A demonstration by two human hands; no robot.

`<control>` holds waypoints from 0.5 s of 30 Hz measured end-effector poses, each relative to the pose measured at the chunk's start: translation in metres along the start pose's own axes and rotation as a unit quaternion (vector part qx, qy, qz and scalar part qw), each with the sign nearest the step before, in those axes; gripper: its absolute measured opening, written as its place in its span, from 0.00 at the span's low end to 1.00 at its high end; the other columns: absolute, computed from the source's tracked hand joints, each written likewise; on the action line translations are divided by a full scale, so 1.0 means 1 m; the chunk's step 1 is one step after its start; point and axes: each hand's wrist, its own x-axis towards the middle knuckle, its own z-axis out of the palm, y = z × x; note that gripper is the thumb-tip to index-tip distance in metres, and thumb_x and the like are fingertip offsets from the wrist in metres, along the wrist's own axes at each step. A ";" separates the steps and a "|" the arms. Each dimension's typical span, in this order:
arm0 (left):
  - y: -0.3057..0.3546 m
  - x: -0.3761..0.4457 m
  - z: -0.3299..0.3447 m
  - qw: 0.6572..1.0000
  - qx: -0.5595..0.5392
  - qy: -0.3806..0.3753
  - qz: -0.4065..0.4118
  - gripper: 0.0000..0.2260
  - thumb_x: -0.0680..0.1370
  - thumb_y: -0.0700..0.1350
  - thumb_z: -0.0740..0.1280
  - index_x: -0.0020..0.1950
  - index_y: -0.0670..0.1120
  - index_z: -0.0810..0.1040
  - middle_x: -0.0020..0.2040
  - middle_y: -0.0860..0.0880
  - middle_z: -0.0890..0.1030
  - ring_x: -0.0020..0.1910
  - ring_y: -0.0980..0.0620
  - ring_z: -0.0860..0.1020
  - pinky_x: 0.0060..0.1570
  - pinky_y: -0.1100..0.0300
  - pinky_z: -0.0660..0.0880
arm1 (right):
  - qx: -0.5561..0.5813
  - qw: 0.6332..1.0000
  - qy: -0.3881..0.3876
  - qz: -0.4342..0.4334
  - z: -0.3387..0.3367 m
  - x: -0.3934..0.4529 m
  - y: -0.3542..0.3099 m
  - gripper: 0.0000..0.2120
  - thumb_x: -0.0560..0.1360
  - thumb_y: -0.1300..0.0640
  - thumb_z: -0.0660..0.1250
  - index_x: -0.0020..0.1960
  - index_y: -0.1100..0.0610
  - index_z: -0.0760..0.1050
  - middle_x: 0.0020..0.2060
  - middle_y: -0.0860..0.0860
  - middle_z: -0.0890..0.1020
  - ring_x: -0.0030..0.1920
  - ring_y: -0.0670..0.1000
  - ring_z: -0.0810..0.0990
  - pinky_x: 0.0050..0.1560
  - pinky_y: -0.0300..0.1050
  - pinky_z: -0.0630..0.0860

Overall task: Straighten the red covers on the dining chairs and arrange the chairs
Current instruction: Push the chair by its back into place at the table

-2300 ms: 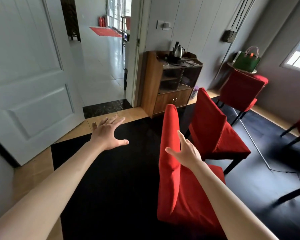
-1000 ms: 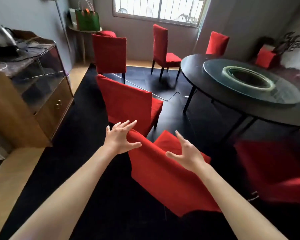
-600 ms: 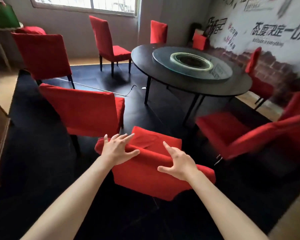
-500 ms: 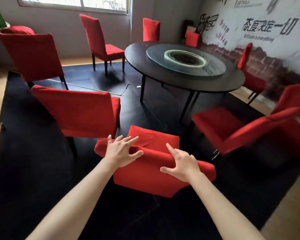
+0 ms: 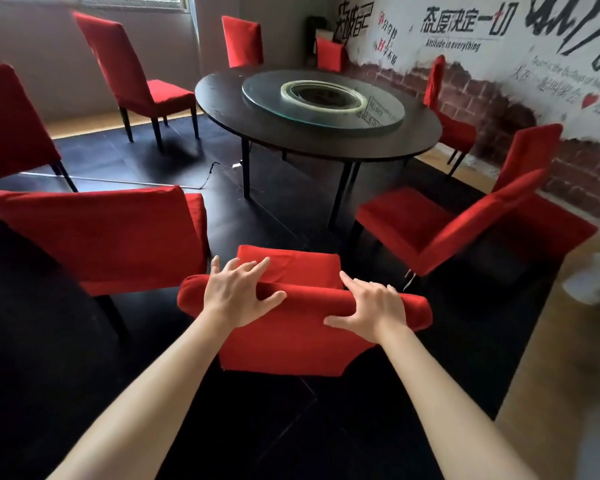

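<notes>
Floor: I see a dark mat (image 5: 66, 358) covering most of the frame, with pale wood floor (image 5: 551, 358) along its lower-right edge and again at upper left under the window wall.
Table: a round black table (image 5: 291, 133) sits upper centre, carrying a glass turntable (image 5: 378, 116).
Wall: the right side is a brick-and-lettering mural (image 5: 499, 64).
Near chair: the red-covered chair (image 5: 291, 341) I'm working on is at centre, its backrest top nearest me and its seat pointing toward the table.
Left hand (image 5: 238, 292): resting on the backrest top, fingers spread and only lightly bent, not clamped.
Right hand (image 5: 369, 308): likewise laid over the backrest top, thumb toward me, fingers loosely arched.
Neighbours: a left chair (image 5: 101, 237) stands just beside mine; a right chair (image 5: 447, 230) stands near, slightly blurred.
Open room: bare mat lies between my chair's seat and the table legs, and behind me at lower frame.
Far chairs: more red chairs (image 5: 136, 74) ring the table.
</notes>
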 end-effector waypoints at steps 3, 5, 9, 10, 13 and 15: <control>0.001 0.014 -0.002 1.000 -0.006 0.012 0.005 0.43 0.68 0.76 0.42 0.77 0.55 0.61 0.69 0.54 0.74 0.72 0.46 0.66 0.72 0.39 0.52 | -0.006 1.000 0.021 0.001 -0.005 0.012 0.005 0.56 0.57 0.17 0.51 0.77 0.47 0.57 0.67 0.47 0.75 0.64 0.52 0.75 0.67 0.56 0.66; 0.006 0.022 -0.003 1.000 -0.009 0.018 0.008 0.43 0.67 0.75 0.42 0.76 0.54 0.63 0.67 0.54 0.76 0.70 0.46 0.68 0.72 0.40 0.54 | -0.017 0.999 0.029 0.004 -0.009 0.018 0.012 0.54 0.59 0.18 0.54 0.77 0.47 0.58 0.64 0.48 0.78 0.61 0.53 0.78 0.65 0.54 0.68; 0.020 0.029 -0.001 0.999 -0.020 0.031 0.011 0.43 0.67 0.75 0.42 0.75 0.53 0.64 0.62 0.52 0.80 0.66 0.46 0.72 0.72 0.42 0.57 | -0.042 0.998 0.035 0.014 -0.011 0.024 0.026 0.52 0.59 0.19 0.56 0.76 0.47 0.61 0.52 0.49 0.82 0.53 0.52 0.81 0.55 0.47 0.72; 0.022 0.029 0.000 0.999 -0.021 0.035 0.014 0.43 0.67 0.75 0.43 0.75 0.53 0.64 0.61 0.51 0.80 0.65 0.45 0.73 0.71 0.42 0.58 | -0.048 0.998 0.038 0.016 -0.010 0.024 0.029 0.52 0.59 0.19 0.56 0.76 0.47 0.62 0.51 0.49 0.82 0.53 0.52 0.81 0.54 0.46 0.72; 0.025 0.029 0.003 0.999 -0.006 0.047 0.011 0.43 0.67 0.75 0.42 0.73 0.53 0.69 0.54 0.50 0.83 0.58 0.46 0.78 0.68 0.46 0.64 | -0.060 0.997 0.042 0.017 -0.008 0.024 0.033 0.51 0.60 0.20 0.57 0.75 0.49 0.64 0.51 0.49 0.83 0.53 0.51 0.81 0.55 0.46 0.72; 0.026 0.030 0.003 0.998 0.017 0.058 0.007 0.42 0.67 0.75 0.40 0.64 0.53 0.77 0.48 0.51 0.84 0.49 0.48 0.81 0.58 0.52 0.70 | -0.067 0.997 0.041 0.019 -0.007 0.024 0.034 0.50 0.61 0.20 0.58 0.74 0.50 0.66 0.52 0.49 0.82 0.53 0.51 0.81 0.56 0.47 0.72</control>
